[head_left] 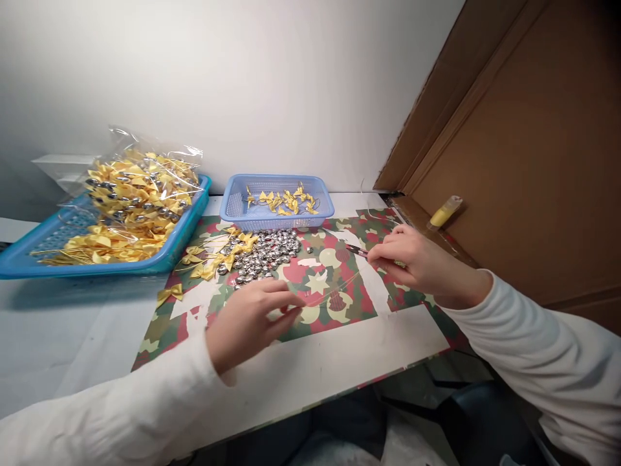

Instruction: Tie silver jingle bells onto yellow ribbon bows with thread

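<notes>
My left hand (259, 316) is closed in a pinch over the patterned board, with a thin gold cord (334, 290) at its fingertips. The cord stretches rightward toward the space below my right hand (412, 262). That hand is closed around a small dark pointed tool (357, 250), its tip facing left; its exact kind is hidden by the fingers. Silver bells (272, 252) lie in a loose pile beyond my left hand. Yellow ribbon bows (208, 266) with gold cords lie against the pile's left side, and a single bow (169, 294) sits farther left.
A small blue basket (276, 223) with yellow bows stands at the back. At left, a larger blue basket (184, 252) holds bows and a clear plastic bag (145, 184) full of them. A yellow tube (445, 212) lies by the cardboard wall (524, 149) at right.
</notes>
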`<action>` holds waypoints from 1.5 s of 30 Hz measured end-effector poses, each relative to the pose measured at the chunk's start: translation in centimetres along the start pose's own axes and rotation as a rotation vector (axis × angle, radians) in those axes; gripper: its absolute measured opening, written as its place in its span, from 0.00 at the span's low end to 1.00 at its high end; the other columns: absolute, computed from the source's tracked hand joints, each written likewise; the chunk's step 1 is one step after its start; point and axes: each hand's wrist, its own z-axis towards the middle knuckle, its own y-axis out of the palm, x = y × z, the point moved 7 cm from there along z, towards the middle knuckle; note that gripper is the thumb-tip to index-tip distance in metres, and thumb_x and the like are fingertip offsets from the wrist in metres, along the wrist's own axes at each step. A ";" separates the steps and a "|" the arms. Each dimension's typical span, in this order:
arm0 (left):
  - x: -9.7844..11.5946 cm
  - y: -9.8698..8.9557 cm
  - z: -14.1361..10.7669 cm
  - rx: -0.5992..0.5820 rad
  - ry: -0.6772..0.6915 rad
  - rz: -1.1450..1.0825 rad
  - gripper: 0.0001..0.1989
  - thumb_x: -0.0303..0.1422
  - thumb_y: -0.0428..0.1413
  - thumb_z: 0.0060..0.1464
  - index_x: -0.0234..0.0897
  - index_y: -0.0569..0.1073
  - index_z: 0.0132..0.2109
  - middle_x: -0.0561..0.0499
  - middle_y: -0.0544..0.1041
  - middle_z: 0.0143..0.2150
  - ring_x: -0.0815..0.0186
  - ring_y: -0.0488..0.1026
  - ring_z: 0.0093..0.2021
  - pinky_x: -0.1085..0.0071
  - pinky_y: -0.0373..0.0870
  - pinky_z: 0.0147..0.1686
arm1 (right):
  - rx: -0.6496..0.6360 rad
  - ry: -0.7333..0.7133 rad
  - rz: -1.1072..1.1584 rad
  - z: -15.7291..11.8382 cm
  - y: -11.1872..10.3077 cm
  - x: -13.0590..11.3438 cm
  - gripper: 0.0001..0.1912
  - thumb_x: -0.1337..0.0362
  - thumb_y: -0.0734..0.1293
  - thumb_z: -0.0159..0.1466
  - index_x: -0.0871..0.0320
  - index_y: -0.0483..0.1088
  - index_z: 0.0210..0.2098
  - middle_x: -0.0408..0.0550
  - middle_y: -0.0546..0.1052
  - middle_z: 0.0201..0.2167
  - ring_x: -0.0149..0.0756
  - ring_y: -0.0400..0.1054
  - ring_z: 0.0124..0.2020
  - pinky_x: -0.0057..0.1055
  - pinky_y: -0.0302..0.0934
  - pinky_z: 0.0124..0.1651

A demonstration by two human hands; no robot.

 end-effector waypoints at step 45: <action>-1.1 3.5 -4.5 -0.358 -0.274 0.213 0.14 0.30 0.44 0.59 0.39 0.72 0.31 0.51 0.76 0.29 0.64 0.72 0.25 0.69 0.61 0.27 | -0.174 0.067 0.102 -3.6 3.7 0.3 0.12 0.63 0.59 0.69 0.56 0.74 0.35 0.44 0.76 0.26 0.33 0.66 0.30 0.34 0.51 0.44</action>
